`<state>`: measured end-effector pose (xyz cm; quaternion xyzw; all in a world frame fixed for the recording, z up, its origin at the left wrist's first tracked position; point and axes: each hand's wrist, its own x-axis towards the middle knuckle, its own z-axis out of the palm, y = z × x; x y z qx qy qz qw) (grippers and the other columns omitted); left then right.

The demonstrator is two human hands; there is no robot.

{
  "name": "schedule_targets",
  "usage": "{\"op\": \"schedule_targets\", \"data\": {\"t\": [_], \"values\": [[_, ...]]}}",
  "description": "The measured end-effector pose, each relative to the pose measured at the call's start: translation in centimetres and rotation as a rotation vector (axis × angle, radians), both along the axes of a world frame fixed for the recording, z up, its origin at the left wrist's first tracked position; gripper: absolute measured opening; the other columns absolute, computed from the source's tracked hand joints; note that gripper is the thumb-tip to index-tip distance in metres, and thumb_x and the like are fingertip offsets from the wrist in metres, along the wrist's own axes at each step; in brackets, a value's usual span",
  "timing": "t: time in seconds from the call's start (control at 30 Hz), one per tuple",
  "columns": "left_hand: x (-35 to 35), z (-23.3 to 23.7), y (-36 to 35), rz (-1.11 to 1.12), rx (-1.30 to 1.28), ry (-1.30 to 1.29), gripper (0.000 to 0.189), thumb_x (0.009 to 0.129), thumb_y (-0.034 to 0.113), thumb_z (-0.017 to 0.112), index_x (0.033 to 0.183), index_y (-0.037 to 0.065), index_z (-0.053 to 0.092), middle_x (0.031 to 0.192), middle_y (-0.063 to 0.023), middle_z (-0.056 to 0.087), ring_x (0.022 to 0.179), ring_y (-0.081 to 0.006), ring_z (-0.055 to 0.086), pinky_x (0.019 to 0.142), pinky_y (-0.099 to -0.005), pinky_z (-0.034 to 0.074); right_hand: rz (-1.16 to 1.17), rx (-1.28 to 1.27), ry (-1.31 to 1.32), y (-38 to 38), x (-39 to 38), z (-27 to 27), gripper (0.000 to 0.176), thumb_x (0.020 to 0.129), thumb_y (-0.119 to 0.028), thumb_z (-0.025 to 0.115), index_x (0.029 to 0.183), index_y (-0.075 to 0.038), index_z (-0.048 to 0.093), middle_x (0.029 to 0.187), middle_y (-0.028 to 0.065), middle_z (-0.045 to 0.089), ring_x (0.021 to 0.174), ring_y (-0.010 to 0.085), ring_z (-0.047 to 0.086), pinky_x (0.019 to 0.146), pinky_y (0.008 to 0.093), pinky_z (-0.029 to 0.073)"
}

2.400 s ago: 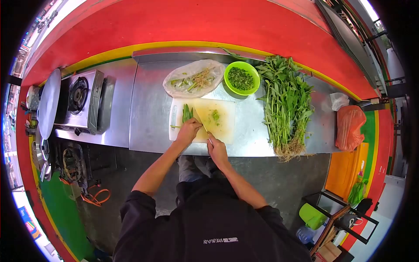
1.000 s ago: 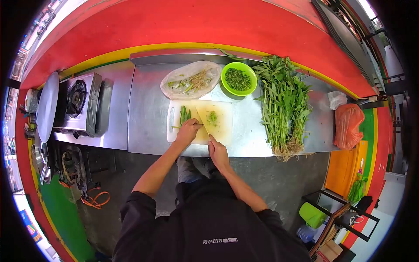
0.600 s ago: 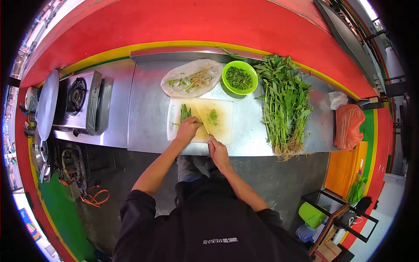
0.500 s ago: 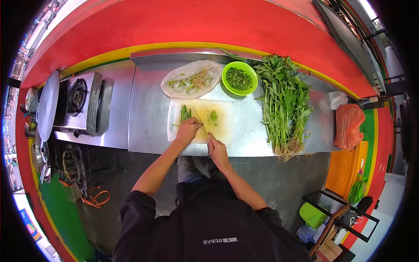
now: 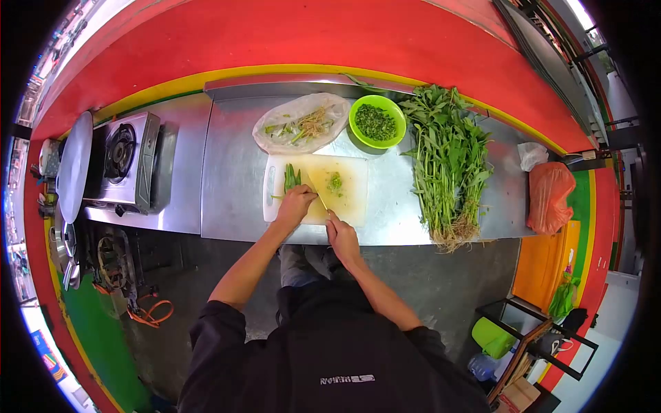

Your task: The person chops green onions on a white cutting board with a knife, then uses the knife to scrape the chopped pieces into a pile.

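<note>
On the white cutting board (image 5: pixel 354 215), my left hand (image 5: pixel 297 204) is closed around a small bunch of green leaves (image 5: pixel 292 179), whose ends stick out on its far side. My right hand (image 5: pixel 343 235) grips a knife (image 5: pixel 319 194) by the handle at the board's near edge. The blade points away to the far left, close to the left fingertips. Just right of the blade lies a small pile of chopped greens (image 5: pixel 335 182). Beyond the board sits a lime-green bowl (image 5: pixel 389 143) of finely cut greens.
A clear plastic bag (image 5: pixel 265 141) with trimmings and roots lies behind the board. To the right rests a big bundle of rooted leafy greens (image 5: pixel 447 165). An orange bag (image 5: pixel 549 198) stands at the counter's right end, a gas stove (image 5: pixel 134 165) at the left.
The knife blade has shifted slightly next to the left fingertips. Both hands stay in nearly the same place, and the view has moved up very slightly.
</note>
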<state>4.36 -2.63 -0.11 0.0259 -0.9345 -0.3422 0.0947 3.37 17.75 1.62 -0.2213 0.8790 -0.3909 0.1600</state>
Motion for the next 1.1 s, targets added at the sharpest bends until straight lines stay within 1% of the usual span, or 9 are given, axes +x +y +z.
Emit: {"op": "schedule_targets", "data": {"t": [0.03,0.17,0.23,0.33,0.63,0.73,0.8,0.87,1.1], "values": [[-0.1,-0.1,0.1,-0.002,-0.001,0.002,0.011,0.086,0.005,0.071,0.095,0.002,0.077,0.093,-0.0121,0.068,0.091,-0.0318,0.067,0.082,-0.0427,0.055,0.017,-0.003,0.032,-0.2,-0.2,-0.1,0.034,0.102,-0.020,0.058,0.131,-0.005,0.063,0.083,0.0289,0.067,0.078,0.0461,0.068,0.069,0.0530,0.053],[0.1,0.2,0.0,0.007,0.024,-0.002,0.013,0.086,0.006,0.070,0.096,0.003,0.078,0.093,-0.0104,0.067,0.091,-0.0302,0.066,0.083,-0.0427,0.054,-0.006,-0.093,-0.001,-0.7,-0.4,0.0,0.033,0.101,-0.019,0.059,0.131,-0.005,0.063,0.083,0.0289,0.067,0.079,0.0460,0.068,0.069,0.0527,0.053],[0.3,0.7,-0.1,0.016,0.040,0.005,0.014,0.087,0.009,0.069,0.097,0.005,0.079,0.093,-0.0084,0.067,0.092,-0.0287,0.066,0.083,-0.0421,0.053,-0.037,-0.083,-0.063,-0.3,-0.2,0.2,0.033,0.100,-0.011,0.060,0.131,-0.002,0.064,0.082,0.0283,0.067,0.071,0.0380,0.070,0.065,0.0423,0.053],[0.5,0.6,-0.1,0.014,0.024,-0.030,0.013,0.086,0.002,0.071,0.097,0.002,0.077,0.093,-0.0128,0.067,0.090,-0.0324,0.066,0.081,-0.0429,0.054,-0.034,-0.108,-0.075,0.4,0.5,0.1,0.033,0.100,-0.011,0.061,0.132,-0.002,0.064,0.082,0.0284,0.067,0.069,0.0342,0.070,0.065,0.0395,0.053],[0.3,-0.1,-0.2,0.019,0.032,-0.030,0.013,0.086,0.002,0.070,0.097,0.002,0.077,0.091,-0.0129,0.068,0.088,-0.0325,0.067,0.079,-0.0425,0.055,-0.016,-0.038,-0.019,0.0,0.4,0.1,0.031,0.099,-0.012,0.062,0.127,0.000,0.066,0.089,0.0313,0.068,0.085,0.0467,0.069,0.071,0.0485,0.054],[0.3,0.8,-0.1,0.011,-0.010,-0.064,0.015,0.086,0.005,0.070,0.099,0.005,0.078,0.093,-0.0109,0.068,0.091,-0.0309,0.066,0.081,-0.0427,0.053,-0.016,-0.086,0.011,-0.8,-0.1,0.2,0.033,0.101,-0.020,0.059,0.129,-0.004,0.064,0.085,0.0291,0.068,0.079,0.0463,0.068,0.070,0.0534,0.053],[0.7,1.2,0.0,0.041,-0.081,-0.110,0.016,0.088,0.009,0.070,0.101,0.009,0.079,0.095,-0.0079,0.068,0.096,-0.0279,0.066,0.082,-0.0430,0.050,-0.026,-0.094,-0.038,-0.6,-0.2,0.9,0.033,0.101,-0.019,0.059,0.130,-0.004,0.064,0.087,0.0293,0.068,0.080,0.0462,0.068,0.070,0.0526,0.053],[1.0,1.1,-0.1,0.054,-0.102,-0.120,0.016,0.089,0.010,0.069,0.102,0.010,0.079,0.096,-0.0065,0.068,0.097,-0.0266,0.066,0.082,-0.0427,0.049,-0.053,-0.104,-0.120,-0.3,-0.1,1.9,0.032,0.099,-0.013,0.062,0.127,0.001,0.066,0.088,0.0306,0.068,0.081,0.0418,0.072,0.070,0.0451,0.055],[0.8,0.3,-0.4,0.041,-0.092,-0.115,0.018,0.091,0.010,0.066,0.102,0.012,0.079,0.096,-0.0040,0.068,0.097,-0.0246,0.066,0.082,-0.0415,0.047,-0.022,-0.099,-0.050,0.4,0.9,0.6,0.032,0.099,-0.012,0.062,0.129,0.000,0.065,0.089,0.0305,0.069,0.082,0.0402,0.073,0.071,0.0433,0.056]]}}
